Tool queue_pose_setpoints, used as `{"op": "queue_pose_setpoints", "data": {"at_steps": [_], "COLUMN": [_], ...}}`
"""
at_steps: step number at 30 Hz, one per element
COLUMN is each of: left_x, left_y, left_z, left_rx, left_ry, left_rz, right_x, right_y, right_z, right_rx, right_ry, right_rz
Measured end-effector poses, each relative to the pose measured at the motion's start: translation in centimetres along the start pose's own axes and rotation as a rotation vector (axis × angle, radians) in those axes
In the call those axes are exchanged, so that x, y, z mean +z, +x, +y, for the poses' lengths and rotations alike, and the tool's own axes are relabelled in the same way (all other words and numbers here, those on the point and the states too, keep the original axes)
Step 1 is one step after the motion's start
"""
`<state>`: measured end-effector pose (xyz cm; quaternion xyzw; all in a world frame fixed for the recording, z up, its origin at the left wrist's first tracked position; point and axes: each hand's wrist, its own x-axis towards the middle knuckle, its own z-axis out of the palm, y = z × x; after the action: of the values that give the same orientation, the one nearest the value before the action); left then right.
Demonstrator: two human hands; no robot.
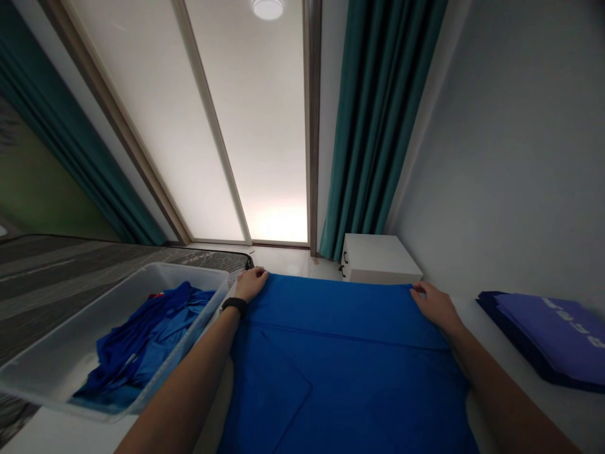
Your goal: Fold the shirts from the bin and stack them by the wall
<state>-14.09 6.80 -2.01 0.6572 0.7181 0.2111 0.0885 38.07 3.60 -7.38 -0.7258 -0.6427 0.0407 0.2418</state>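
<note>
Blue garment (350, 372), one: spread across lower centre of frame, far edge folded over. Left hand (251, 284) and right hand (432, 306): well apart, each pinching a far corner. Clear plastic bin (42, 372), lower left: crumpled blue clothes (146, 334) inside. Folded purple garment (548, 328): lower right, on white surface (515, 410).

The left grip (250, 285) and right grip (433, 308) pinch a blue cloth (350, 366) at its far corners.

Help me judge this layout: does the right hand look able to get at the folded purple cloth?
Probably yes: the folded purple cloth lies to its right with nothing visible between, though the right hand would first have to release the blue cloth.
</note>
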Motion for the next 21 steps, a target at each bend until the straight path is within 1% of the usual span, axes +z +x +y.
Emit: {"op": "queue_pose_setpoints", "data": {"at_steps": [6,10,16,21], "left_x": [0.1,0.0,-0.8,-2.1], "left_y": [-0.2,-0.3,0.0,0.9], "left_z": [-1.0,-1.1,-0.9,-0.2], "left_rx": [0.037,0.037,0.047,0.054], "left_ry": [-0.175,-0.252,-0.287,-0.245], "left_rz": [0.019,0.031,-0.017,-0.029], "right_x": [0.3,-0.1,-1.5,-3.5], "right_y": [0.2,0.0,0.0,0.8], "right_z": [0.5,-0.1,-1.3,-1.8], "right_rx": [0.014,0.015,0.009,0.024], "right_ry": [0.016,0.004,-0.024,-0.066], "right_rz": [-0.013,-0.034,-0.098,-0.105]}}
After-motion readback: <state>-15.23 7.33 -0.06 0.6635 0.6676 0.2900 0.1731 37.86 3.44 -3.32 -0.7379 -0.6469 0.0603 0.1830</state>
